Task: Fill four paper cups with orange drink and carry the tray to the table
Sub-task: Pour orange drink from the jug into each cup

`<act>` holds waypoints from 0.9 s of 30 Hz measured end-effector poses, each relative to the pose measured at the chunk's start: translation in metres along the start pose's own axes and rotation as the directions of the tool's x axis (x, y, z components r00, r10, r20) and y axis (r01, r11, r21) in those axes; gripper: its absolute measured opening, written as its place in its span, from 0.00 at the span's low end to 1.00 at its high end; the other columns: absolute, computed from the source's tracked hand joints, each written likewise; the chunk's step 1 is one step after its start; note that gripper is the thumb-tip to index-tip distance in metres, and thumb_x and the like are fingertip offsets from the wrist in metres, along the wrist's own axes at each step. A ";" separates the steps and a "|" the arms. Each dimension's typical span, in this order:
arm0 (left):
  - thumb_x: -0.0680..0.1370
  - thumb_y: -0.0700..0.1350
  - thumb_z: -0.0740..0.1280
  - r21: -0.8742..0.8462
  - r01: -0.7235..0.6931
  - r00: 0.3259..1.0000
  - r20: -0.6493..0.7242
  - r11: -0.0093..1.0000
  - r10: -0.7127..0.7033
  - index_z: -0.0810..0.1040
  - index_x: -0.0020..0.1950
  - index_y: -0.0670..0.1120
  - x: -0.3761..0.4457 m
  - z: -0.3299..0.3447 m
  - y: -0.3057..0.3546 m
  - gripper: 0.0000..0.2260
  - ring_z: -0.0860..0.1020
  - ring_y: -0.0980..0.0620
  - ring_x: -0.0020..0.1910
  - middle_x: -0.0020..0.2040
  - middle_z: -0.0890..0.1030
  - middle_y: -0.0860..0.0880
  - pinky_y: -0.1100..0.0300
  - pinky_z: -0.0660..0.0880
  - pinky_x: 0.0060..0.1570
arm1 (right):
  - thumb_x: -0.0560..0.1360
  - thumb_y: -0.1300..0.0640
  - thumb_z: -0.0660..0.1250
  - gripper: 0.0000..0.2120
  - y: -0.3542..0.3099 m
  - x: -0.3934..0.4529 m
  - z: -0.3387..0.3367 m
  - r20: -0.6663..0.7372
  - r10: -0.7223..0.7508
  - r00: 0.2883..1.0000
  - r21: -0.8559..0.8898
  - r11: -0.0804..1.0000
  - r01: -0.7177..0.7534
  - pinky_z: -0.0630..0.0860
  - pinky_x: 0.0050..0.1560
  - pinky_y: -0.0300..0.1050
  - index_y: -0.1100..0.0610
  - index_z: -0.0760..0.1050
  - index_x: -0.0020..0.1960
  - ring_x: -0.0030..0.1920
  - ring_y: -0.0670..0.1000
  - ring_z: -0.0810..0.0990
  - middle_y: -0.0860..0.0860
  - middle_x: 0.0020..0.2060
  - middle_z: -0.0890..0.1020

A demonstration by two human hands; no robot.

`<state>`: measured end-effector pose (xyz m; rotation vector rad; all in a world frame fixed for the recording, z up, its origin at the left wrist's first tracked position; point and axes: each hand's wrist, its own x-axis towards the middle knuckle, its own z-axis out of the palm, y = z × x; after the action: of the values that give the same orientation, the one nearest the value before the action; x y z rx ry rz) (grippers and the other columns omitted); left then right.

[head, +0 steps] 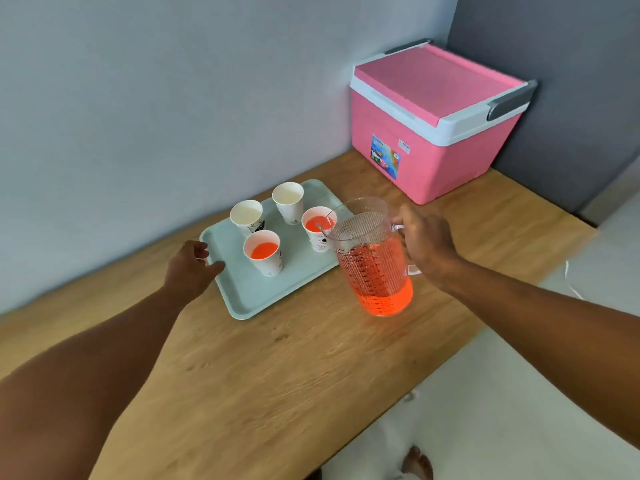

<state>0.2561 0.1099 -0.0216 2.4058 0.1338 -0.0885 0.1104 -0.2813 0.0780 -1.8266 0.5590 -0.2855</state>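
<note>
Wooden table (277,358) against a pale wall carries a mint tray (304,271) with four paper cups (263,252), two filled orange, the left hand (188,268) loosely open at its near-left rim while the right hand (427,240) grips the tilted pitcher (372,261) just beside it.

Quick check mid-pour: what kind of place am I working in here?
Probably a home or small break corner, not a commercial kitchen: a wooden counter against a plain wall, a pink cooler, and paper cups on a tray.
</note>
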 end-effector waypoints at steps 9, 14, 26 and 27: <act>0.63 0.49 0.85 -0.125 -0.170 0.956 0.220 0.977 0.195 0.63 0.76 0.43 0.077 0.022 0.024 0.47 0.76 0.45 0.64 0.69 0.75 0.46 0.46 0.74 0.64 | 0.73 0.48 0.56 0.22 -0.006 -0.033 0.015 -0.172 0.063 0.983 0.003 0.998 -0.063 0.66 0.37 0.46 0.40 0.84 0.29 0.31 0.45 0.71 0.38 0.20 0.75; 0.62 0.52 0.85 -0.223 -0.242 0.933 0.213 0.944 0.289 0.65 0.73 0.47 0.087 0.033 0.033 0.46 0.76 0.46 0.66 0.69 0.76 0.47 0.44 0.73 0.68 | 0.77 0.50 0.56 0.24 -0.012 -0.044 0.014 -0.226 0.065 0.972 -0.017 0.997 -0.070 0.65 0.36 0.44 0.41 0.83 0.27 0.31 0.45 0.69 0.36 0.19 0.74; 0.66 0.53 0.83 -0.399 -0.222 0.969 0.007 0.890 0.245 0.69 0.58 0.63 0.071 0.017 0.021 0.29 0.80 0.49 0.58 0.62 0.79 0.51 0.52 0.78 0.58 | 0.82 0.54 0.58 0.32 -0.017 -0.060 0.007 -0.273 0.024 0.962 -0.075 0.996 -0.046 0.70 0.37 0.46 0.39 0.77 0.21 0.31 0.44 0.72 0.37 0.19 0.73; 0.66 0.54 0.83 -0.403 -0.223 0.971 -0.006 0.887 0.241 0.69 0.57 0.64 0.068 0.007 0.017 0.29 0.81 0.49 0.58 0.61 0.79 0.51 0.51 0.78 0.58 | 0.81 0.53 0.59 0.31 -0.018 -0.060 0.007 -0.279 0.015 0.960 -0.089 0.995 -0.042 0.72 0.39 0.48 0.39 0.77 0.21 0.32 0.46 0.73 0.37 0.20 0.74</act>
<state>0.3258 0.0972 -0.0223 1.9877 -0.1465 -0.0012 0.0659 -0.2408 0.0976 -1.8801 0.8055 -0.5094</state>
